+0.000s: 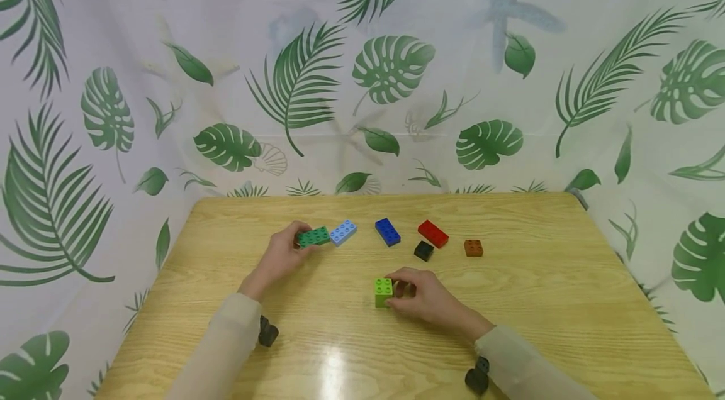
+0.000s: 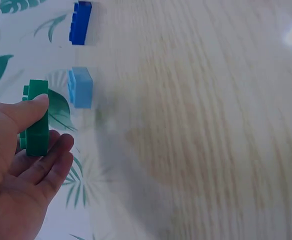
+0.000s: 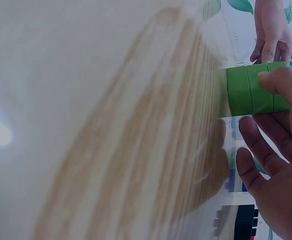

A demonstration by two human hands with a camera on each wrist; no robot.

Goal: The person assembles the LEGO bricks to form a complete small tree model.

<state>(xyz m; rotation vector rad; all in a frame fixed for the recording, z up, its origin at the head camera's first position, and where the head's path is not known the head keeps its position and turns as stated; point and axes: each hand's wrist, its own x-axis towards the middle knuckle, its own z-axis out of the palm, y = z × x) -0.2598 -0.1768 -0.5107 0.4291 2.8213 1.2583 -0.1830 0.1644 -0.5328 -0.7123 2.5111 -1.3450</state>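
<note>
My left hand [image 1: 285, 250] pinches a dark green building brick [image 1: 314, 236] between thumb and fingers at the far left. In the left wrist view the thumb lies on one face of that green brick [image 2: 37, 125], and its studs point left. A light blue brick [image 1: 343, 233] sits just right of it. Nearer the front, my right hand [image 1: 427, 300] grips a lime green stack of bricks [image 1: 382, 294], studs up. Seams in the right wrist view show several layers in the lime stack [image 3: 251, 92], which appears to stand on the table.
Behind the lime stack lie a dark blue brick [image 1: 387, 232], a red brick [image 1: 433, 233], a small black brick [image 1: 423, 251] and a small brown brick [image 1: 473, 248]. The wooden table [image 1: 538, 299] ends at a leaf-printed cloth [image 1: 408, 155] behind and along the sides.
</note>
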